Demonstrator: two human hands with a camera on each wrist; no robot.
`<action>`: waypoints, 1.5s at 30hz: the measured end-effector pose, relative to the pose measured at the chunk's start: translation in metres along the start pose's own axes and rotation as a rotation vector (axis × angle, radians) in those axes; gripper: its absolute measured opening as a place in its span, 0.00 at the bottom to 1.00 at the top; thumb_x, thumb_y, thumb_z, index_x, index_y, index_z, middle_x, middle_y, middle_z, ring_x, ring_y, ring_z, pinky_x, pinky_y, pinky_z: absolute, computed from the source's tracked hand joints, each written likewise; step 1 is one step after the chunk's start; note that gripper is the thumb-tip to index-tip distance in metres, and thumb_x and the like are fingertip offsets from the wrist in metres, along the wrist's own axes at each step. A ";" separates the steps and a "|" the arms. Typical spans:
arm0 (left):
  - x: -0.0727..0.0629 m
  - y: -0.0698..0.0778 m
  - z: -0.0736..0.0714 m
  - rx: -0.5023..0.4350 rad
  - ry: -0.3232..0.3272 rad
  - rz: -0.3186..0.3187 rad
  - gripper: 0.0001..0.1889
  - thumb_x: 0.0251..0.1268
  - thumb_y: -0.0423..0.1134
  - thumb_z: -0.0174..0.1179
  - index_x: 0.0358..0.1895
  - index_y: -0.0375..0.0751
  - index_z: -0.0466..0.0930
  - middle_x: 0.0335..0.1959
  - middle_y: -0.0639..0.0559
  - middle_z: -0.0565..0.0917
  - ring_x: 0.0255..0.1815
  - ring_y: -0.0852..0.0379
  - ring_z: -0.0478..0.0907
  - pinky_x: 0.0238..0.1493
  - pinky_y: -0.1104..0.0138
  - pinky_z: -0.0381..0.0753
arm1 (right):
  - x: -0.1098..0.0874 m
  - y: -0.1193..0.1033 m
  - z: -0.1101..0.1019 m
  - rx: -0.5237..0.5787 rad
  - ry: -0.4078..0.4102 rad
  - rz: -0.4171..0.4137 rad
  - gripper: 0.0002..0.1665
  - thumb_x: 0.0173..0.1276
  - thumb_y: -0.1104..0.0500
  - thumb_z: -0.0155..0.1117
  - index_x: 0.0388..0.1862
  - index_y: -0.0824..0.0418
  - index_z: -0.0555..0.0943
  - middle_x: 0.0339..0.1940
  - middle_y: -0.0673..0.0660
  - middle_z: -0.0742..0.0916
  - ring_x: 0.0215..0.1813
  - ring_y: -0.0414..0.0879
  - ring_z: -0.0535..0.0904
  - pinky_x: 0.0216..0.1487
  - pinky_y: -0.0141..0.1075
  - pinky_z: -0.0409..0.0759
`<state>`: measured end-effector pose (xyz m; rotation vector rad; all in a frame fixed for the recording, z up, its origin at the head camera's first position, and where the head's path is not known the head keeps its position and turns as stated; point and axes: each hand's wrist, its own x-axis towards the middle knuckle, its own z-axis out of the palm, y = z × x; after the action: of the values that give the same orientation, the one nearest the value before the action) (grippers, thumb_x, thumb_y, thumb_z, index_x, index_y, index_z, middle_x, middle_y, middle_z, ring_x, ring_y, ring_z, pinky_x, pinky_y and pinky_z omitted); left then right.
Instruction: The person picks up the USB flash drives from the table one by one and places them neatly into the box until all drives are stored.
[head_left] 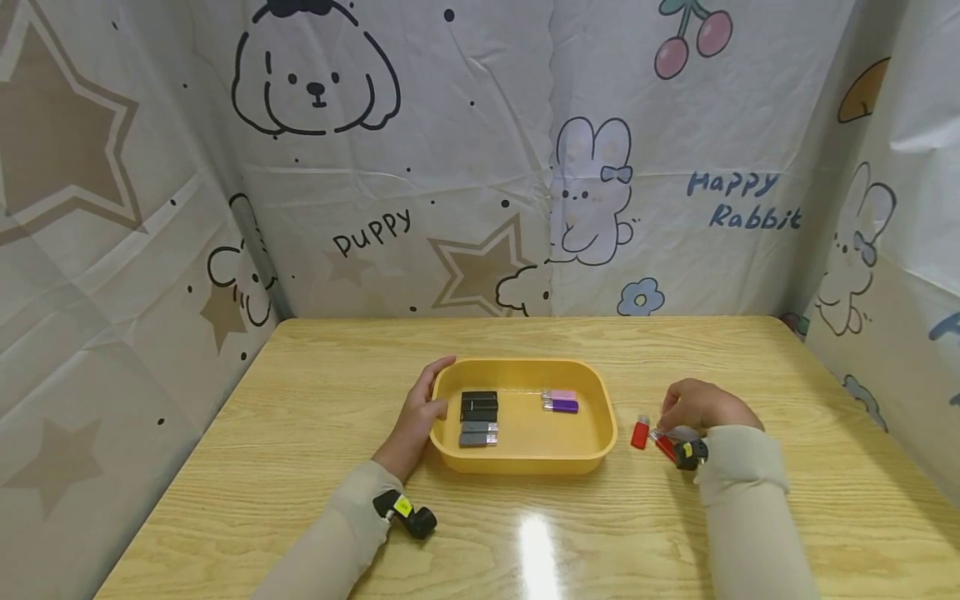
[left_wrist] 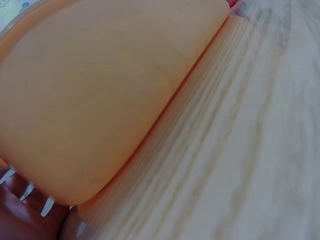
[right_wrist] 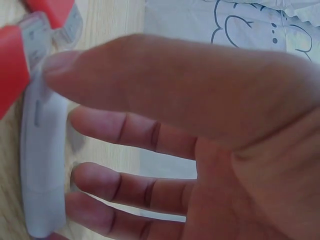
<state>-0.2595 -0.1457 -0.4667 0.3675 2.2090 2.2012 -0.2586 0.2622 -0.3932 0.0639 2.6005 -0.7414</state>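
My left hand grips the left end of a yellow plastic basket, thumb over the rim and fingers along the outside. Inside lie several black USB sticks, grey USB sticks, a pink USB stick and a purple USB stick. Right of the basket, my right hand reaches down with bent fingers to a white USB stick. In the right wrist view, my thumb covers its upper end; whether I pinch it is hidden. Two red USB sticks lie close by.
Everything stands on a light wooden table. A printed cloth hangs behind the table and along both sides. Each wrist carries a small black camera.
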 end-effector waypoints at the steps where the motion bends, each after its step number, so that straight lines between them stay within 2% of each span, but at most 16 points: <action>1: 0.000 0.000 0.000 0.001 0.002 0.000 0.42 0.45 0.20 0.42 0.70 0.50 0.60 0.71 0.51 0.62 0.71 0.52 0.59 0.70 0.56 0.56 | 0.000 0.000 0.000 0.000 0.003 -0.002 0.13 0.55 0.57 0.72 0.34 0.60 0.78 0.30 0.56 0.76 0.34 0.50 0.69 0.31 0.39 0.66; 4: -0.001 0.001 0.000 -0.005 -0.004 -0.003 0.42 0.46 0.19 0.42 0.70 0.49 0.60 0.72 0.50 0.61 0.71 0.52 0.58 0.70 0.56 0.56 | 0.001 0.000 0.001 -0.004 0.017 -0.013 0.13 0.54 0.57 0.72 0.32 0.60 0.77 0.30 0.56 0.77 0.33 0.50 0.70 0.30 0.38 0.67; 11: -0.012 0.032 0.004 0.009 -0.052 -0.033 0.41 0.47 0.18 0.41 0.73 0.37 0.53 0.74 0.40 0.56 0.74 0.44 0.54 0.71 0.53 0.53 | 0.005 0.000 0.004 0.004 0.044 -0.035 0.09 0.55 0.60 0.68 0.32 0.62 0.77 0.31 0.57 0.78 0.33 0.50 0.71 0.29 0.39 0.70; 18: -0.013 0.034 0.004 0.004 -0.053 -0.035 0.41 0.48 0.18 0.41 0.73 0.38 0.53 0.74 0.41 0.56 0.73 0.44 0.54 0.71 0.53 0.54 | 0.009 0.001 0.005 -0.009 0.067 -0.037 0.08 0.58 0.59 0.67 0.32 0.62 0.78 0.30 0.57 0.77 0.31 0.50 0.71 0.28 0.38 0.69; 22: -0.011 0.031 0.003 0.006 -0.054 -0.036 0.41 0.48 0.18 0.41 0.73 0.38 0.53 0.74 0.41 0.56 0.74 0.44 0.54 0.71 0.53 0.54 | 0.008 0.000 0.006 -0.015 0.076 -0.031 0.10 0.60 0.57 0.68 0.33 0.62 0.77 0.32 0.58 0.78 0.32 0.50 0.71 0.29 0.38 0.71; 28: -0.002 0.009 -0.001 -0.025 -0.041 -0.030 0.42 0.48 0.17 0.40 0.73 0.43 0.55 0.74 0.45 0.58 0.73 0.46 0.56 0.70 0.54 0.54 | 0.006 0.000 0.005 0.010 0.064 -0.021 0.15 0.55 0.57 0.72 0.34 0.63 0.76 0.30 0.57 0.77 0.32 0.51 0.72 0.30 0.38 0.72; 31: 0.000 0.003 -0.001 -0.024 -0.024 -0.018 0.42 0.48 0.18 0.41 0.72 0.45 0.57 0.72 0.48 0.60 0.71 0.48 0.58 0.69 0.54 0.56 | 0.006 0.000 0.005 0.020 0.054 -0.029 0.14 0.54 0.60 0.72 0.34 0.63 0.76 0.30 0.58 0.77 0.33 0.51 0.72 0.30 0.38 0.72; 38: -0.001 0.001 0.000 0.001 -0.003 0.009 0.42 0.45 0.21 0.42 0.71 0.49 0.60 0.71 0.50 0.63 0.70 0.51 0.60 0.69 0.54 0.57 | 0.007 0.000 0.007 0.082 0.037 -0.002 0.13 0.53 0.66 0.68 0.35 0.65 0.74 0.31 0.59 0.78 0.32 0.51 0.72 0.29 0.38 0.72; 45: -0.001 0.000 -0.001 -0.022 -0.009 0.007 0.42 0.45 0.20 0.42 0.71 0.50 0.60 0.71 0.50 0.63 0.70 0.50 0.61 0.68 0.53 0.58 | 0.010 0.001 0.008 0.099 0.024 0.012 0.13 0.51 0.67 0.66 0.35 0.65 0.74 0.29 0.58 0.77 0.29 0.50 0.72 0.27 0.37 0.71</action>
<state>-0.2585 -0.1464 -0.4665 0.3847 2.1810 2.2210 -0.2640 0.2586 -0.4042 0.1188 2.5828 -0.8704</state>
